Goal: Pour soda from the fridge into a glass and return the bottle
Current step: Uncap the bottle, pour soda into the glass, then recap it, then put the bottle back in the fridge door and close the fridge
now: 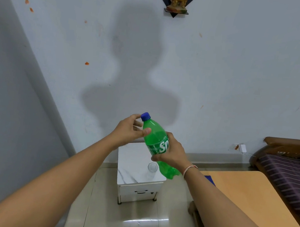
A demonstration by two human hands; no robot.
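Above the small white cabinet (136, 167) near the far wall, in the head view, the person is holding a green soda bottle (156, 143) tilted in mid-air, its base toward the near right and its neck leaning to the far left. The right hand (171, 152) is wrapping closed around the labelled middle of the bottle. The left hand (129, 129) is curling loosely at the neck, thumb lying on the shoulder and fingertips (138, 116) sitting just beside the blue cap (145, 116); whether they are actually pinching the cap I cannot tell. The cap is on. An empty-looking clear glass (152, 167) is standing on the cabinet top, under the bottle's base and near the right edge.

The likely step is unscrewing the cap. Because the bottle is being held at a slant, soda may fizz out and spill as the seal breaks. A squeeze from the right hand on the soft plastic could push liquid up too. The glass, standing close to the edge, could be knocked off by the bottle's base when it is lowered.
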